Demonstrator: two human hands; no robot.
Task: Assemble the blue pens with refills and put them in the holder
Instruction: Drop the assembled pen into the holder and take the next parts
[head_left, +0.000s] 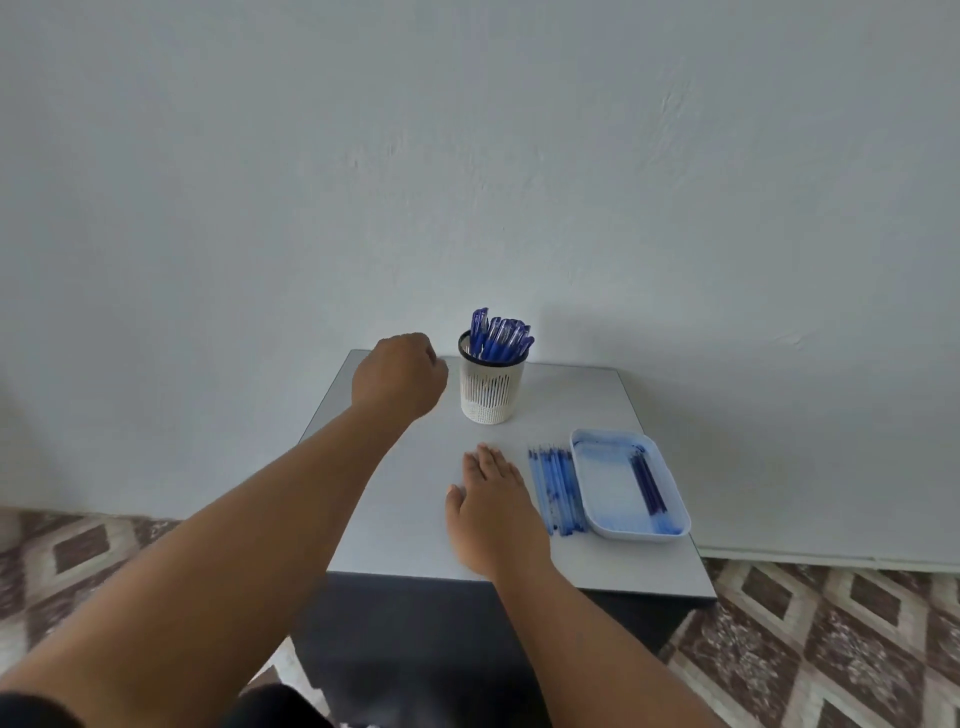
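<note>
Pale, rough-plastered wall (467, 156) rose behind everything, and patterned tile floor (831, 649) spread below a small grey desk (571, 410) pushed against it. On the desk's right side lay a shallow white tray (613, 499) smeared with blue ink, a few dark refills (648, 486) resting along its right wall, presumably kept there so they would not roll off. Just left of the tray a row of clear blue pen barrels (557, 488) lay side by side, handy for the next pick. Toward the back stood a white slotted holder (491, 389), already crowded with capped blue pens (501, 335). The right hand (493, 512) rested flat, fingers straight, just beside the barrels. The left hand (400, 371) hung beside the holder with fingers curled under; whether it held anything I could not tell.
</note>
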